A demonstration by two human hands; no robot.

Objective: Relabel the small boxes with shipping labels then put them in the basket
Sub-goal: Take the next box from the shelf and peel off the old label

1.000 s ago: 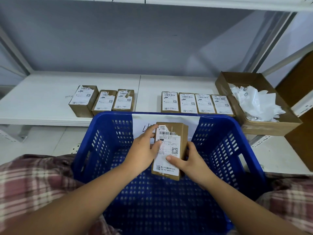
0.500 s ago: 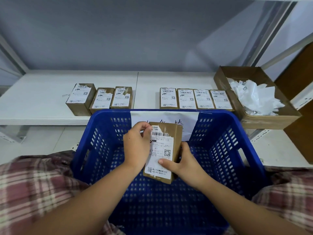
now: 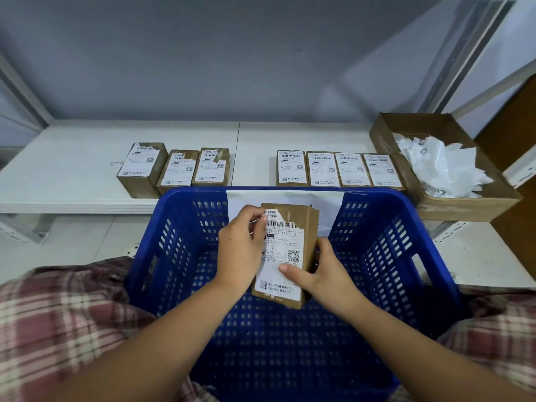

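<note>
Cardboard box [image 3: 309,227] hangs above the blue basket [image 3: 150,242]; right hand [image 3: 322,274] grips it, left hand [image 3: 240,242] pinches the torn shipping label [image 3: 282,256] corner. Best peeled slowly, flat, in one piece.

The basket [image 3: 429,245] is open from above. Its mesh floor lies free below the box [image 3: 308,227], which the left hand [image 3: 240,248] and right hand [image 3: 322,274] grip over its middle. Just behind its far rim, three boxes [image 3: 179,169] and four boxes [image 3: 336,169] line the shelf [image 3: 66,175], with a bare lane between the groups and open board to the left. A carton [image 3: 464,207] of paper scraps [image 3: 441,166] blocks the right end.
</note>
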